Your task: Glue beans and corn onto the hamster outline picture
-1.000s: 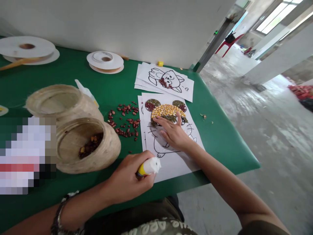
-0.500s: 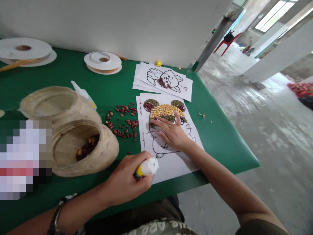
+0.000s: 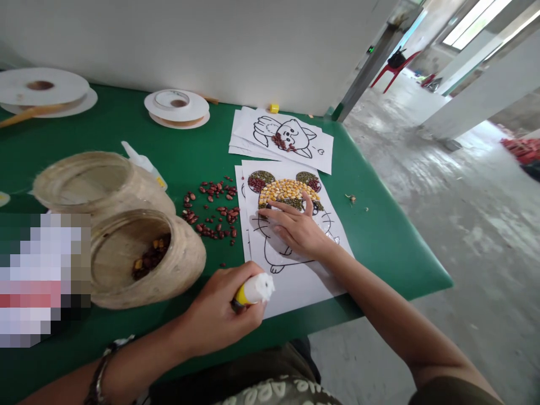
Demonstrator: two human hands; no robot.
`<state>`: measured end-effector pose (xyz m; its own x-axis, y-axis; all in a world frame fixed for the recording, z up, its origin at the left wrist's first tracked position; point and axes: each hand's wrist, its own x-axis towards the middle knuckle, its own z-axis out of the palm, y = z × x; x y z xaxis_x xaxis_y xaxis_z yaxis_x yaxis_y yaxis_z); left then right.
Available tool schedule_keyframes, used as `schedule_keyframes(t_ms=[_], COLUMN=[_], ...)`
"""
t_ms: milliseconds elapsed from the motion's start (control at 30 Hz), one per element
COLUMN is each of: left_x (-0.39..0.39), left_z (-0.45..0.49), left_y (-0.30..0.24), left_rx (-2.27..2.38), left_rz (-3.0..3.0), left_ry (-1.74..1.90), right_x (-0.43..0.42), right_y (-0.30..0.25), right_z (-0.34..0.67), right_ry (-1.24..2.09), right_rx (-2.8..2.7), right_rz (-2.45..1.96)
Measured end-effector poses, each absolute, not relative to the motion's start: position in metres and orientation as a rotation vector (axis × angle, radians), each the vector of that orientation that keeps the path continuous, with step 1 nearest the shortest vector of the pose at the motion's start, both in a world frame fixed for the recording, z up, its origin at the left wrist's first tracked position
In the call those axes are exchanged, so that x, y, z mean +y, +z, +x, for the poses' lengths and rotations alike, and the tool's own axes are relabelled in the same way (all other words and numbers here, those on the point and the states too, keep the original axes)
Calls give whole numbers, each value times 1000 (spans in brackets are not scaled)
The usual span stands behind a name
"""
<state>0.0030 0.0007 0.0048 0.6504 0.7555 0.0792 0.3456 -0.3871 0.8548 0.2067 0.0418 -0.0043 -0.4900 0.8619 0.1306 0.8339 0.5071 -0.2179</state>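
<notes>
My left hand (image 3: 225,309) is wrapped around a glue stick (image 3: 256,289) with a yellow band and an uncapped, ragged white end pointing up. It hovers by the lower left edge of a paper with an animal drawing (image 3: 280,289). On that sheet my right hand (image 3: 297,228) lies with fingers spread, just below the eyes. Yellow corn kernels (image 3: 287,190) cover the drawing's forehead. Green beans (image 3: 295,203) form a band beneath them, and the ears hold green and red beans. The fingers and palm hide part of the face. Loose red speckled beans (image 3: 217,211) lie left of the paper.
Two twine-wrapped jars (image 3: 185,264) lie at left, the nearer holding some dark and yellow bits. Behind are a white nozzle bottle (image 3: 145,163), ribbon spools (image 3: 177,107), stacked drawings (image 3: 280,135) and a yellow cap (image 3: 274,108). The green table (image 3: 392,247) ends at right.
Both hands keep nearly the same places. The right hand's fingers shift very slightly on the paper, and the whole view moves a little.
</notes>
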Motion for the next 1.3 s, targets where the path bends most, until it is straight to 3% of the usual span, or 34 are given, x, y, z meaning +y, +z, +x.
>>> schedule_keyframes(t_ms=[1100, 1300], left_x=[1, 2], left_z=[2, 2], left_y=[8, 5], left_rx=[837, 816], left_rz=[1917, 1922], left_ry=[522, 577], right_x=[39, 52], right_y=[-6, -8], right_z=[212, 222], right_ry=[143, 9], right_rx=[-2445, -2302], right_rz=[-1378, -1662])
